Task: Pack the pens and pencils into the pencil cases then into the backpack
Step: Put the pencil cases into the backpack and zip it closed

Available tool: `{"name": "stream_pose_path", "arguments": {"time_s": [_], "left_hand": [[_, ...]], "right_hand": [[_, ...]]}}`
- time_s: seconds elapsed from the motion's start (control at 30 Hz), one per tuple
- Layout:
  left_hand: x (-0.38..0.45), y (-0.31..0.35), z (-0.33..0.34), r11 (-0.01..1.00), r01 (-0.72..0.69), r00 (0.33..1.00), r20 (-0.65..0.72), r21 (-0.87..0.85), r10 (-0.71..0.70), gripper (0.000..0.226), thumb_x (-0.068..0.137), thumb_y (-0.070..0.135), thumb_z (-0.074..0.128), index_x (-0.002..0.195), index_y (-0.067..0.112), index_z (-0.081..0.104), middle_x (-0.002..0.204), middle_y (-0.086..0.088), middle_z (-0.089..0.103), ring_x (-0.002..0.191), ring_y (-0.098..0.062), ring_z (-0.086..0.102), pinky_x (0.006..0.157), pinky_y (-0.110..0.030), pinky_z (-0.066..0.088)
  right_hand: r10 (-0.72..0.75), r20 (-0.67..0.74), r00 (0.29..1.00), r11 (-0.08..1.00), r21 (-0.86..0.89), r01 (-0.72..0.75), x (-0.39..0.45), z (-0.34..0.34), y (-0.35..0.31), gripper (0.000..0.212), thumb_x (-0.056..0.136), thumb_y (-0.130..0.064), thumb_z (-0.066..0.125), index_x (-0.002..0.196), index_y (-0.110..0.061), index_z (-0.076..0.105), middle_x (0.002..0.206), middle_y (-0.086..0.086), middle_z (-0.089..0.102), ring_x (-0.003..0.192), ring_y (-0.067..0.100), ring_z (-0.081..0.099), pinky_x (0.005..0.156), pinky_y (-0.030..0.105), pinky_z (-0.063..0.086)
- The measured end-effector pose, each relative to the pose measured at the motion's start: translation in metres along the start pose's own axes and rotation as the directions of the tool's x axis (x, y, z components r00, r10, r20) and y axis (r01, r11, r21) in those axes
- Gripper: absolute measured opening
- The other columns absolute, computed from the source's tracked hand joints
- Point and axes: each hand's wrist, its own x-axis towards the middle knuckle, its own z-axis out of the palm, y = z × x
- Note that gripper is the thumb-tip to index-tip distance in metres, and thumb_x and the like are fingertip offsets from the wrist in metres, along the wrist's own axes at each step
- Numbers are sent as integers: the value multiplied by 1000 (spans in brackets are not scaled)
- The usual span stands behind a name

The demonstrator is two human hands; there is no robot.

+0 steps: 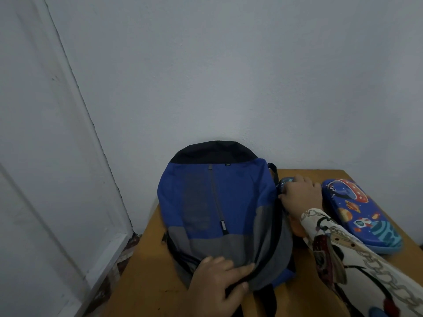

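A blue, grey and black backpack [219, 209] lies flat on a wooden table [151, 271], its top toward 12 o'clock against the wall [229, 65]. The left hand [219, 284], at 6 o'clock, pinches the bag's grey fabric edge between thumb and fingers. The right hand [299, 195], at the bag's 3 o'clock side, grips a dark case [285, 180] mostly hidden under the palm, at the bag's edge. A second, space-print case [364, 216] rests zipped further toward 3 o'clock, apart from the bag. No loose pens or pencils show, so filling the cases appears done; both cases seemingly remain to go inside. Whether the bag's opening is unzipped cannot be told.
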Motion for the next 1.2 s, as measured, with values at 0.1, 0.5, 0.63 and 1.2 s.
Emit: {"name": "stream_pose_path", "arguments": {"time_s": [0.1,0.5,0.63,1.2], "left_hand": [[-2,5,-2,994,105,991,-81,-42,-108,57,73,25,53,125,49,50,81,20,53,79,5,49,71,-21,44],[11,38,-26,742,324,890,-75,-587,-449,36,70,3,45,66,38,41,74,3,55,68,-8,48,68,-21,41],[41,44,-58,767,210,913,-159,-606,-375,30,72,-12,48,66,17,48,73,-2,57,73,-10,54,72,-22,45],[27,-19,-59,663,-10,997,-47,748,67,64,87,58,41,113,8,71,126,-9,65,119,-25,47,105,-48,29]], "right_hand": [[-160,-15,987,947,281,158,-9,-7,3,40,88,-15,53,126,-24,59,123,6,53,115,27,48,95,40,38],[-621,-605,499,456,239,857,-139,-19,-6,10,89,-24,54,98,-21,59,82,-2,63,76,13,54,71,23,40],[-501,-723,476,528,180,830,-143,-19,-6,17,96,-28,49,108,-22,58,107,-1,59,98,18,56,87,32,43],[-505,200,840,860,203,468,-91,-17,-67,88,87,-59,52,146,-51,-12,157,-2,25,141,27,27,114,57,12]]}}
